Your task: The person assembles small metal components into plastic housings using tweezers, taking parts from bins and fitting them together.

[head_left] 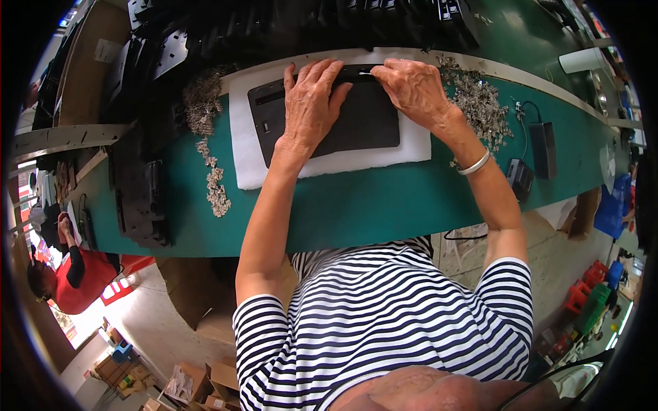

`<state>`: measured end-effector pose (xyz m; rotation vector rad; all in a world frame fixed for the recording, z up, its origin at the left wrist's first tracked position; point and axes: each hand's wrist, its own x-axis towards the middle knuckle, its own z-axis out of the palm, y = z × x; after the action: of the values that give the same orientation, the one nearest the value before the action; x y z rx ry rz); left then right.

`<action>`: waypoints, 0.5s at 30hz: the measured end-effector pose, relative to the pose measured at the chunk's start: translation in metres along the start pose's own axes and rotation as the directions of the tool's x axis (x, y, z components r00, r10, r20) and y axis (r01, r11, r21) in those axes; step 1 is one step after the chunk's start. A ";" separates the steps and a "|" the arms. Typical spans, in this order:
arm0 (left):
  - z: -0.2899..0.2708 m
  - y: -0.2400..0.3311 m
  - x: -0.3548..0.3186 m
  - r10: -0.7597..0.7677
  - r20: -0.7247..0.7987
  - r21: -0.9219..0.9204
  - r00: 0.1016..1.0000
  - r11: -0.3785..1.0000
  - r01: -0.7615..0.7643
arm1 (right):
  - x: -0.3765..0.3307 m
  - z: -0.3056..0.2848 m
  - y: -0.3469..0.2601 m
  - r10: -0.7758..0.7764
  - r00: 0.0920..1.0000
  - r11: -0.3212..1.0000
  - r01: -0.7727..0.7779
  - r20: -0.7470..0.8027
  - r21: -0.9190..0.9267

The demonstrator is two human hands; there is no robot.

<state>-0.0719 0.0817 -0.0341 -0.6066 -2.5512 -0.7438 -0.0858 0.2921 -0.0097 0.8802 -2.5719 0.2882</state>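
A flat black panel (356,123) with a slotted far edge lies slightly askew on a white foam sheet (257,175). My left hand (310,103) rests on its far left part, fingers spread and bent over the far edge, thumb apart. At the far right corner, the fingers of my right hand (415,90) are closed in a pinch against that edge. A small shiny piece (365,72) shows by its fingertips; the fingers cover most of what they pinch. Right of the sheet is a heap of small metal clips (483,109), and more metal clips (203,103) lie to its left.
Black plastic parts (274,31) are stacked along the back, with more black panels (140,205) at the left. A black adapter (543,151) and a small dark device (520,177) stand on the green table (356,198). A person in red (86,277) is at far left.
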 end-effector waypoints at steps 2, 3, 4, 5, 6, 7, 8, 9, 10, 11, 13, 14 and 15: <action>0.000 -0.002 0.000 0.000 -0.006 0.014 1.000 1.000 0.000 | 0.005 -0.003 0.000 0.011 0.997 1.000 -0.011 0.080 0.007; 0.000 -0.002 -0.001 -0.002 -0.003 0.014 1.000 1.000 0.002 | 0.006 -0.004 0.001 0.011 0.997 1.000 -0.012 0.082 0.009; -0.001 0.000 -0.001 -0.012 0.000 0.020 1.000 1.000 0.012 | 0.005 -0.006 0.001 0.029 0.994 0.999 -0.032 0.107 0.032; -0.001 0.000 -0.001 -0.021 0.002 0.026 1.000 0.999 0.021 | 0.005 -0.006 0.002 0.046 0.990 0.997 -0.053 0.131 0.054; -0.001 0.000 0.000 -0.022 0.004 0.024 1.000 0.999 0.022 | 0.003 -0.002 0.005 0.047 0.990 0.997 -0.054 0.134 0.053; -0.001 0.000 0.000 -0.015 -0.003 0.020 1.000 1.000 0.015 | 0.001 0.003 0.007 0.007 0.999 0.999 -0.009 0.040 0.045; -0.001 0.000 0.000 -0.008 -0.009 0.016 1.000 1.000 0.009 | 0.000 0.006 0.008 -0.033 0.998 0.999 0.035 -0.054 0.033; -0.002 0.001 0.000 -0.010 -0.008 0.013 1.000 1.000 0.010 | -0.001 0.006 0.008 -0.032 0.998 0.999 0.034 -0.051 0.033; -0.002 0.001 0.000 -0.011 -0.007 0.014 1.000 1.000 0.011 | 0.002 -0.001 0.005 0.001 1.000 0.999 -0.002 0.022 0.046; -0.002 0.001 -0.001 -0.012 -0.007 0.015 1.000 1.000 0.012 | 0.005 -0.004 0.003 0.033 0.995 0.998 -0.039 0.096 0.056; 0.001 -0.002 -0.001 0.003 -0.019 0.018 1.000 1.000 -0.003 | 0.006 -0.002 0.004 0.000 0.999 0.999 -0.002 0.053 0.036; 0.002 -0.003 -0.001 0.019 -0.031 0.024 0.999 1.000 -0.019 | 0.006 -0.001 0.005 -0.034 0.999 0.999 0.034 0.008 0.015; 0.002 -0.002 -0.001 0.019 -0.031 0.022 0.999 1.000 -0.018 | 0.006 -0.002 0.005 -0.034 0.999 0.999 0.033 0.010 0.014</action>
<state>-0.0725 0.0809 -0.0369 -0.6064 -2.5185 -0.7132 -0.0928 0.2929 -0.0057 0.9310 -2.5646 0.2924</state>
